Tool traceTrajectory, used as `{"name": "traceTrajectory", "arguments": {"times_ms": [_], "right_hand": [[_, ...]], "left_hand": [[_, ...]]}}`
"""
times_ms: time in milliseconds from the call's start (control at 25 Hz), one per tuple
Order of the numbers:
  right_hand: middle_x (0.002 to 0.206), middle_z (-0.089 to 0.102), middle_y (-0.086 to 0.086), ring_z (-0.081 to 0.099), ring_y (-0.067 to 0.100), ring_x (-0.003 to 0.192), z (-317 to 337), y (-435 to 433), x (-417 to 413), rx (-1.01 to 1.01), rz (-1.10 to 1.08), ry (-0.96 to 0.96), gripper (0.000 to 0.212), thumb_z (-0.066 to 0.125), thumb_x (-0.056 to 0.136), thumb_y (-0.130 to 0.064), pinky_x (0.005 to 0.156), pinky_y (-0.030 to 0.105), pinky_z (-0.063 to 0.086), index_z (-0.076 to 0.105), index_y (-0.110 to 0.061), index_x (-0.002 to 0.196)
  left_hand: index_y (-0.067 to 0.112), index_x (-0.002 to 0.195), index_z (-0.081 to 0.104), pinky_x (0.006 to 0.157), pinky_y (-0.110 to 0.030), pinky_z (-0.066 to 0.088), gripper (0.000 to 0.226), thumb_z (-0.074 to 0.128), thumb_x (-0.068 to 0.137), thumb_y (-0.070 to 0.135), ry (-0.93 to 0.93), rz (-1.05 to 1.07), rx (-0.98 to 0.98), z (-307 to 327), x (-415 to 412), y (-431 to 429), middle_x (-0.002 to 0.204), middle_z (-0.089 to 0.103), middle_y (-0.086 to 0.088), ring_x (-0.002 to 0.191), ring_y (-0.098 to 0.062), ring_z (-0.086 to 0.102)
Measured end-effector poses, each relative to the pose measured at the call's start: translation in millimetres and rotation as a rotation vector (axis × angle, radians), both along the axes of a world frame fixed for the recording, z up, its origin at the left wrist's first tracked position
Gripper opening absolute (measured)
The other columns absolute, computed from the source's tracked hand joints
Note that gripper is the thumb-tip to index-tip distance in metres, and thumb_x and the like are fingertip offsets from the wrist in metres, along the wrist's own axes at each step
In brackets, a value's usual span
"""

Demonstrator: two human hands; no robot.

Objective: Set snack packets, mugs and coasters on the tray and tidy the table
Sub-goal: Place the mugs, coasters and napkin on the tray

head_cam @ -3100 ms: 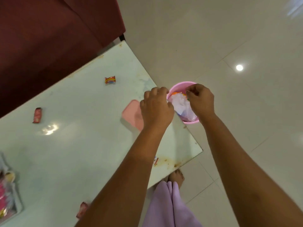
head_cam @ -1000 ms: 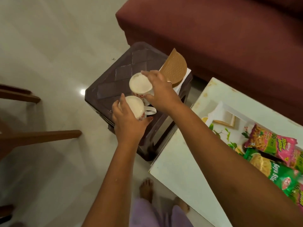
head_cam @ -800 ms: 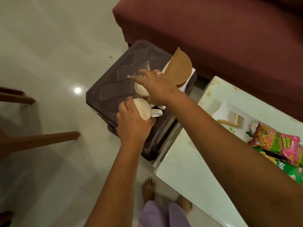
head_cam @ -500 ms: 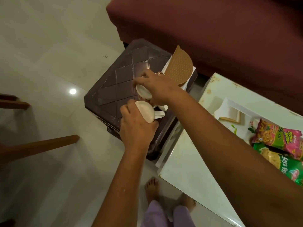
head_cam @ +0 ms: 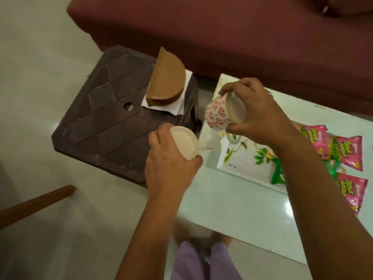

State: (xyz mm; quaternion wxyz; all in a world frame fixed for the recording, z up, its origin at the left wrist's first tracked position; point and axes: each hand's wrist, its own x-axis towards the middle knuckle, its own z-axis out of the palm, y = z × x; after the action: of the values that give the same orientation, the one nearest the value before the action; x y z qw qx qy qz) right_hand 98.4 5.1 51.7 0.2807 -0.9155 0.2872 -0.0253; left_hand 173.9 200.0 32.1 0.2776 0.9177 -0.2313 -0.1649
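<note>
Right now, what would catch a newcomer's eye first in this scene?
Two bare hands each hold a mug: the right hand tilts a white mug with red flowers over the leaf-printed white tray, and the left hand grips a plain cream mug beside the dark brown plastic stool. Pink snack packets lie at the tray's right.

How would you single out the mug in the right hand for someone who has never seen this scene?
Start at the white table in front of the maroon sofa and find the leaf-printed tray at its near end. Over the tray's far corner, the right hand holds a mug tipped on its side. It shows a red flower pattern on white, whereas the mug in the left hand shows only its plain cream rim.
</note>
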Motion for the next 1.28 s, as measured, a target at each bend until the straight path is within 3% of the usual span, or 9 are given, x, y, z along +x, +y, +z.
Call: {"name": "traceTrajectory", "arguments": {"times_ms": [160,360,480,1120,1280], "right_hand": [[0.127,0.037,-0.004,0.041,0.027,0.117,-32,-49,-57,0.051,-0.127,0.106,0.076,0.083,0.058,-0.015,0.089,0.042,0.051,0.043,-0.043,0.117],[0.130,0.038,0.001,0.041,0.030,0.118,-77,-83,-83,0.081,-0.169,0.155,0.077,0.084,0.059,-0.017,0.092,0.044,0.051,0.043,-0.039,0.121],[0.132,0.037,0.003,0.040,0.032,0.119,-96,-97,-88,0.049,-0.143,0.183,0.078,0.083,0.060,-0.018,0.094,0.045,0.046,0.041,-0.039,0.122],[0.141,0.031,0.001,0.037,0.036,0.122,-123,-119,-94,-0.074,0.057,0.324,0.081,0.078,0.065,-0.010,0.076,0.040,0.046,0.037,-0.040,0.129],[0.152,0.022,-0.002,0.026,0.036,0.132,-126,-117,-101,-0.057,0.067,0.312,0.084,0.075,0.067,-0.005,0.089,0.049,0.046,0.035,-0.042,0.132]], "left_hand": [[0.025,0.126,0.032,0.072,-0.031,0.035,0.085,0.080,0.058,0.043,0.082,-0.103,0.004,-25,-46,-52,0.124,0.042,-0.001,0.105,-0.028,0.054],[0.024,0.132,0.028,0.080,-0.038,0.051,0.092,0.081,0.059,0.042,0.141,-0.197,0.036,-65,-91,-98,0.127,0.041,-0.003,0.109,-0.029,0.053],[0.023,0.133,0.027,0.081,-0.040,0.052,0.093,0.082,0.059,0.040,0.166,-0.225,0.062,-84,-112,-116,0.128,0.041,-0.004,0.110,-0.030,0.053],[0.018,0.137,0.029,0.083,-0.033,0.052,0.089,0.078,0.066,0.041,0.040,-0.214,0.068,-116,-170,-150,0.134,0.041,-0.006,0.118,-0.024,0.047],[0.020,0.138,0.027,0.081,-0.034,0.052,0.091,0.078,0.066,0.040,0.064,-0.203,0.072,-116,-172,-158,0.135,0.039,-0.005,0.119,-0.025,0.045]]}}
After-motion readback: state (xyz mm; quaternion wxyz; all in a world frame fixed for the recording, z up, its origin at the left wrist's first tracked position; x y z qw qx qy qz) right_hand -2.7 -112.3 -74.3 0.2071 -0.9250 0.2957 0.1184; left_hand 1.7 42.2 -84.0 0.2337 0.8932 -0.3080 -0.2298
